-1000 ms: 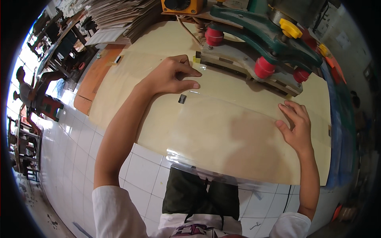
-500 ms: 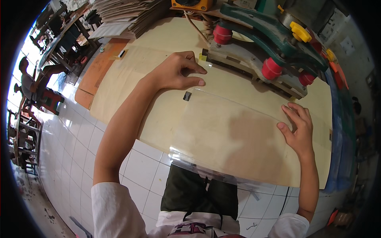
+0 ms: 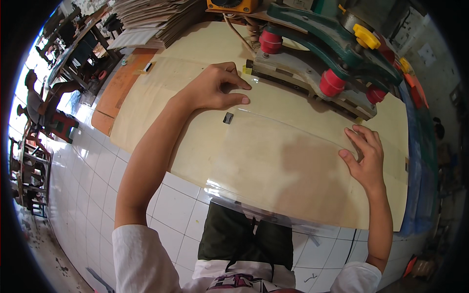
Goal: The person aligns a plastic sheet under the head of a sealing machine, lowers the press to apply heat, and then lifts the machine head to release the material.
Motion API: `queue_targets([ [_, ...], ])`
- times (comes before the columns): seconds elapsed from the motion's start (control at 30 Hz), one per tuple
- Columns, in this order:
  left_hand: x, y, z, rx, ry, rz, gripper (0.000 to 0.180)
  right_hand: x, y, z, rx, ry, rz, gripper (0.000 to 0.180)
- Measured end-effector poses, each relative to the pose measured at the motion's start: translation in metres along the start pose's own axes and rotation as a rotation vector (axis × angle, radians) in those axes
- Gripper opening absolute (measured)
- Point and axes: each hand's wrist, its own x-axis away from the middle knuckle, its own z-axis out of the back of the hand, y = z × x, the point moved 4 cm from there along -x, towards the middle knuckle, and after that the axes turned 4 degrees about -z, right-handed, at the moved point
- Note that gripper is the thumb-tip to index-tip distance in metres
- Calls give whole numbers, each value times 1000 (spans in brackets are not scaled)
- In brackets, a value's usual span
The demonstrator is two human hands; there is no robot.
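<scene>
Looks like a workshop from here: a heavy green machine [image 3: 317,24] with knobs [image 3: 366,36], piled sheets [image 3: 151,22], a cluttered bench [image 3: 87,34], and someone [image 3: 39,100] seated over the tiled floor [image 3: 93,188].

I see a clear sheet [image 3: 259,166] on the cream tabletop [image 3: 195,146], lapping over its near edge; a black tab [image 3: 228,118] beside it, a second tab [image 3: 148,67] near the left edge, a third tab [image 3: 407,164] at the right.
</scene>
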Motion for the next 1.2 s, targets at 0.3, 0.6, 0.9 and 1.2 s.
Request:
queue_targets([
  [0.3,0,0,0,-9,-8,22,36,1,2,-1,-7,6,-16,51],
  [0.6,1,-1,0,-22,14,-3,37,1,3,-1,-15,19,-2,51],
  [0.9,0,1,0,-25,3,25,38,2,4,-1,-24,25,-11,51],
  [1.2,1,-1,-3,26,-10,55,38,3,6,-2,-13,24,-19,52],
])
